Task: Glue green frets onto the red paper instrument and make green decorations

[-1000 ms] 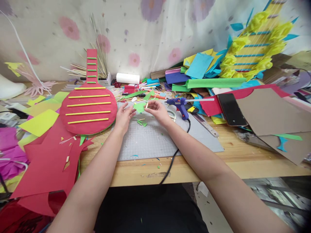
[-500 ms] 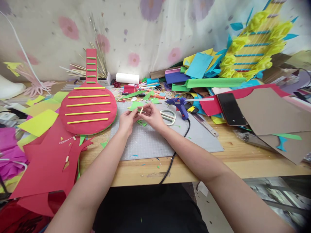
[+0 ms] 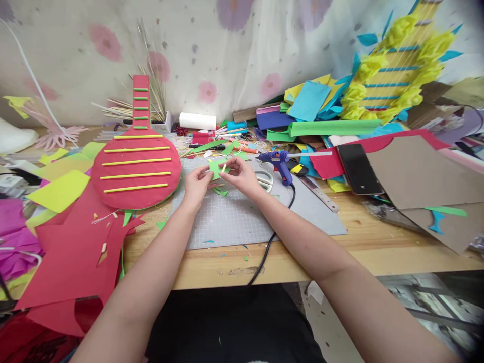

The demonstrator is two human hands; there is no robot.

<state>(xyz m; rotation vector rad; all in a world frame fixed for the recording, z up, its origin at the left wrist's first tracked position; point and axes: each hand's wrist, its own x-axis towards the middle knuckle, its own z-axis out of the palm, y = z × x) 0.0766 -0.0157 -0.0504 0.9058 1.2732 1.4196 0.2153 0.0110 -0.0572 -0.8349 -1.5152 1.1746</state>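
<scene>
In the head view, my left hand (image 3: pixel 196 187) is over the cutting mat (image 3: pixel 234 222), its thumb and fingers closed at the left edge of a small green paper piece (image 3: pixel 216 168). My right hand (image 3: pixel 244 176) pinches a short pale stick (image 3: pixel 223 168) just in front of that paper. Another thin beige piece (image 3: pixel 217 185) shows below my left fingers; whether it is held I cannot tell. Scissors (image 3: pixel 264 180) lie beside my right hand, their handles partly covered by it. Green scraps (image 3: pixel 224 192) lie on the mat under my hands.
A blue glue gun (image 3: pixel 278 162) rests right of the scissors, its black cord crossing the mat. A metal ruler (image 3: pixel 321 194) and a phone (image 3: pixel 359 169) lie farther right. On the left stands a red paper guitar shape (image 3: pixel 136 169) with yellow strips, near red sheets (image 3: pixel 71 257).
The green paper has shifted slightly right and is more exposed between my hands. My hands have spread a little apart, and the pale stick has moved slightly right with my right hand.
</scene>
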